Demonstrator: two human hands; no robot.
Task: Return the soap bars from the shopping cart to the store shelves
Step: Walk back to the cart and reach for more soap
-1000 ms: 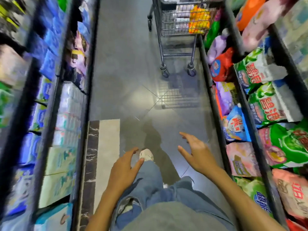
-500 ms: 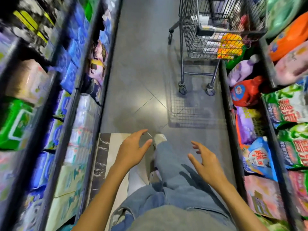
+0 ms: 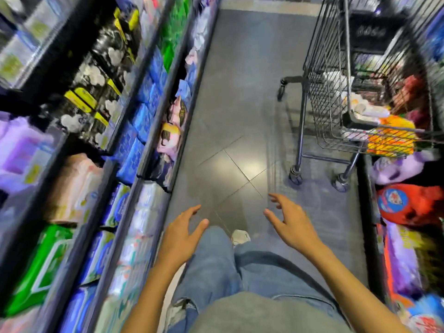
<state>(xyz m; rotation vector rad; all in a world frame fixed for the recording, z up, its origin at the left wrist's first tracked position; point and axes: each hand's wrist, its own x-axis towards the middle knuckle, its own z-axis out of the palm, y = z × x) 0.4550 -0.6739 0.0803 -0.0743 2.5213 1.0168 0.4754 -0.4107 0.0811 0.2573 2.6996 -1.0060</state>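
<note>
Both are empty, fingers loosely spread: your left grip [image 3: 182, 233] and right grip [image 3: 290, 222]. The shopping cart [image 3: 324, 104] stands well ahead of the right grip, with what look like soap bars [image 3: 370, 111] inside. Step closer before reaching over its rim.

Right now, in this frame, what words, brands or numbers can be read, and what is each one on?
No text reads clearly.
The black panel on the shopping cart: pale characters, too blurred to read.
The red bottle: round blue label, print too blurred.
The shelf packs on both sides: motion-blurred, unreadable.
</note>
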